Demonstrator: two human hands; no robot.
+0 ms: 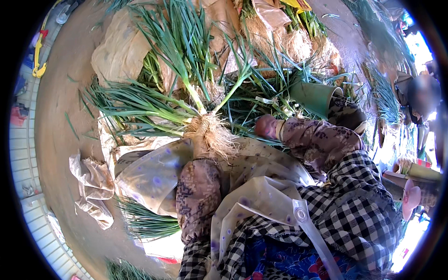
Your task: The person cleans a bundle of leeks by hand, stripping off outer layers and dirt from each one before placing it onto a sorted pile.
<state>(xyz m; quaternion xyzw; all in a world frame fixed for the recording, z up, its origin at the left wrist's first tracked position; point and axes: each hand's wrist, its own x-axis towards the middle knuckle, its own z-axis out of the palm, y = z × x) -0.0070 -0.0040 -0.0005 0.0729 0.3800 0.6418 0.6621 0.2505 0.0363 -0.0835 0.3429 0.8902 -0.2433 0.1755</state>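
Observation:
My left hand [199, 148] is closed round the root ends of a few green onions [161, 109]. Their long green leaves fan out up and to the left, and the pale hairy roots [214, 133] spill over the hand and hide most of its fingers. To the right, my right hand [266, 127] is closed in a fist beside loose green onion leaves [242, 109]; what it holds, if anything, is hidden. Both forearms wear patterned sleeves. A clear spotted plastic apron [154, 179] covers my lap.
Bundled green onions with thick roots [298, 44] lie at the back with brown sacking [224, 23]. A green tube-shaped container [312, 98] lies right of my right hand. Crumpled pale cloth [93, 186] is on the left floor. A person [422, 95] is at the far right.

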